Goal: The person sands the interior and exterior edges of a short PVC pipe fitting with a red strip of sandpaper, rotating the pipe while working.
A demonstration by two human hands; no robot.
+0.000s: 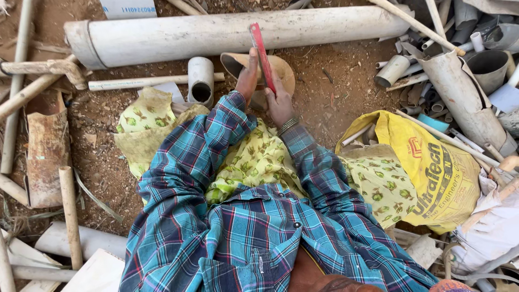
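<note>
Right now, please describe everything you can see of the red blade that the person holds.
The red blade is a thin, flat strip, metal by its look, with worn paint. It runs up and slightly left, away from the person. Its lower end lies between the left hand and the right hand, which both touch it. It crosses a cut piece of tan pipe on the reddish ground. Teeth are too small to tell.

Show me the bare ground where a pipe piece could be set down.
Bare dirt lies between the right hand, the big white pipe and the yellow sack. The pipe-scrap heap on the right is crowded.
</note>
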